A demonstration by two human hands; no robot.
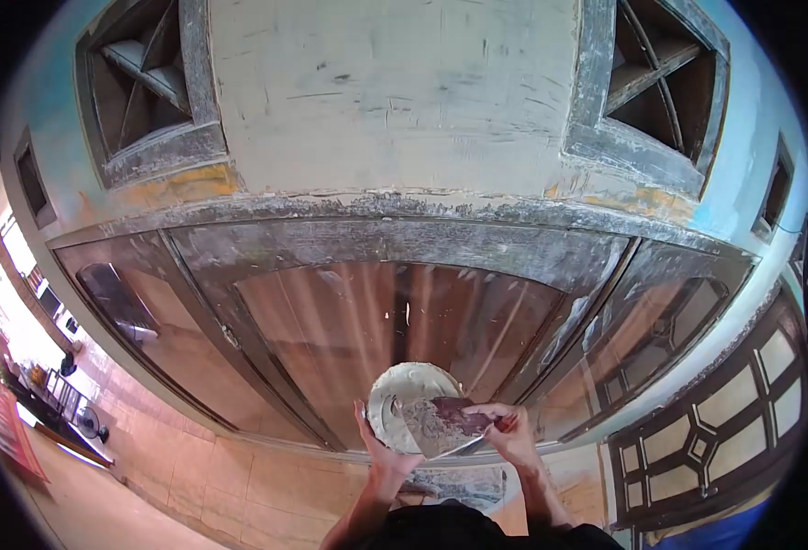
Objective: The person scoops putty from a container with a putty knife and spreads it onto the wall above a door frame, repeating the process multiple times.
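Note:
My left hand (387, 458) is wrapped round the underside and left side of a round tub (411, 373) smeared with white putty. My right hand (514, 438) grips a wide putty knife (433, 429), its flat blade coated in grey-white residue and its upper part dark red. The blade overlaps the tub's opening in this view and hides part of the putty inside. Both hands are low in front of my body, before a wood-framed glass panel (331, 312).
Above the glass runs a worn, putty-streaked wooden beam (376, 240), with a patched pale wall (395, 101) over it. Two crossed-bar vents (143, 78) (661, 78) flank that wall. A dark panelled door (716, 449) is at right; a fan (90, 422) stands far left on the tiled floor (211, 486).

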